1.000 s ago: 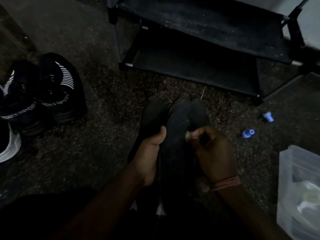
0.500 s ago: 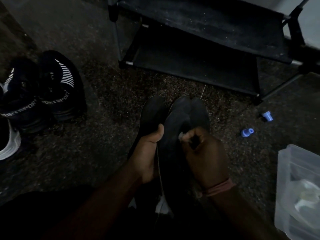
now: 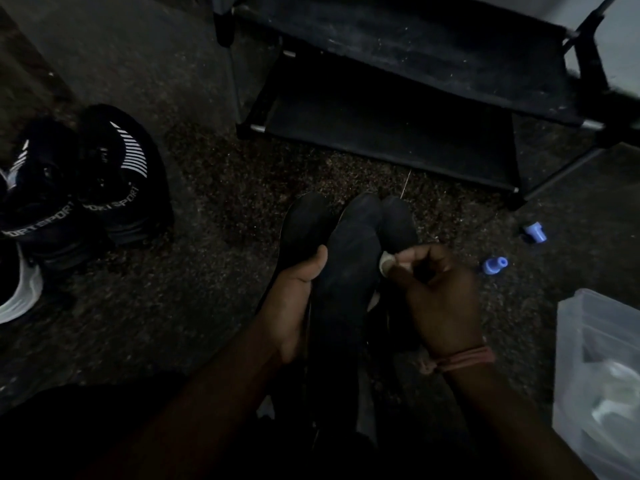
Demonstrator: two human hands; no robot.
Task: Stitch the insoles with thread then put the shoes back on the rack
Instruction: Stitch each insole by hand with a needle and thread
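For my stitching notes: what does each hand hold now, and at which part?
Left hand grips the dark insole at its left edge, thumb on top. Right hand pinches something at its fingertips; what cannot be told.

Left hand gripping with thumb raised, right hand fingers curled in a pinch

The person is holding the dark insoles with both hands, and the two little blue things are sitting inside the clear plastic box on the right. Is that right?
Not quite. The head view shows the two little blue things lying on the floor, apart from the clear plastic box, not inside it. The rest stands: the left hand grips the dark insoles, and the right hand pinches at their right edge.
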